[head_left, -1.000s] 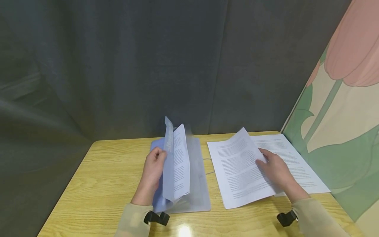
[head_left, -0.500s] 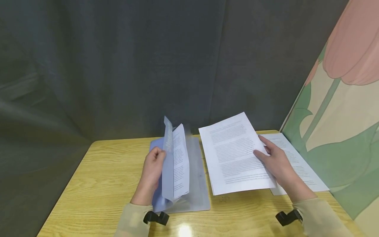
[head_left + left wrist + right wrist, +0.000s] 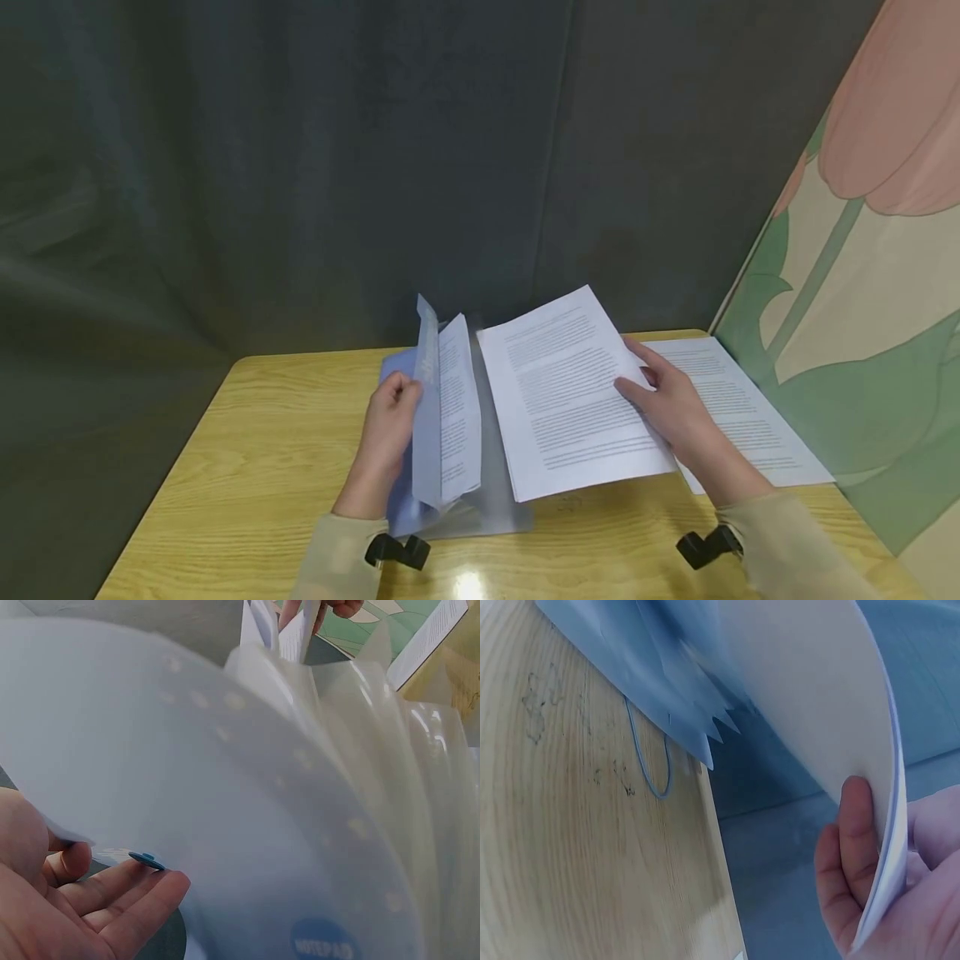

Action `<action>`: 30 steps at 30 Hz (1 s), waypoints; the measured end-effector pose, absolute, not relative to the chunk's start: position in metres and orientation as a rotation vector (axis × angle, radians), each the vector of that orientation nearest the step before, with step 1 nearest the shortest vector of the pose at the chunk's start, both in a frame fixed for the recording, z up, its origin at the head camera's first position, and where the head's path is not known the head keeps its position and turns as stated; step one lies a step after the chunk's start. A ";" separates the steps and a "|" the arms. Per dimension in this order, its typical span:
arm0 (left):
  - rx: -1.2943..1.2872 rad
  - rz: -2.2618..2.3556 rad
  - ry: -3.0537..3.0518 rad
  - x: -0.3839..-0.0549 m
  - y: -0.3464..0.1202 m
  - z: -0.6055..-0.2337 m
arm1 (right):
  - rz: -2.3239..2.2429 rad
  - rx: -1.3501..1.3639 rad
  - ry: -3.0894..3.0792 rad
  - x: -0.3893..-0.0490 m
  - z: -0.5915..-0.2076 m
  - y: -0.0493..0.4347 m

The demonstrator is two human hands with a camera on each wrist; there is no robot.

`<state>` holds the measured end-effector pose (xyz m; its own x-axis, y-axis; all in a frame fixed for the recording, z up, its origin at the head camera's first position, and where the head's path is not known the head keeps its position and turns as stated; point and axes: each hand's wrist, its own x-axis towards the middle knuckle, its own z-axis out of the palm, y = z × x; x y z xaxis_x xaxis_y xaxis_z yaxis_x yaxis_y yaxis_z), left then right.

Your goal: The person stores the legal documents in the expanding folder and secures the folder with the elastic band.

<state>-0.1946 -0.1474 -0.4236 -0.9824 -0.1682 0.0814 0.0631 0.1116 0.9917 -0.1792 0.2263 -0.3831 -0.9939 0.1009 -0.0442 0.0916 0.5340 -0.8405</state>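
Note:
My left hand (image 3: 388,412) grips the raised cover of a bluish translucent expanding file folder (image 3: 426,442), which stands partly open on the table. In the left wrist view, clear divider pockets (image 3: 352,727) fan out behind the cover, and a small blue button (image 3: 147,860) shows by the fingers. Printed paper (image 3: 459,408) stands inside the folder. My right hand (image 3: 671,404) pinches a small stack of printed sheets (image 3: 573,396) by its right edge, thumb on the front and fingers behind. The stack's left edge overlaps the folder's right side in the head view.
More printed paper (image 3: 742,408) lies at the right of the wooden table (image 3: 285,467). A dark curtain (image 3: 390,167) hangs behind, and a wall with a tulip picture (image 3: 862,333) rises at the right. A thin elastic loop (image 3: 660,791) extends from the folder's edge over the table.
My right hand has lifted the stack of sheets off the paper at the right and carried it left to the folder. The left hand has kept its grip on the cover.

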 end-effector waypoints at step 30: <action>0.096 -1.975 -2.215 -0.193 -0.147 -0.427 | 1.518 -0.086 -2.698 -0.203 -0.402 0.165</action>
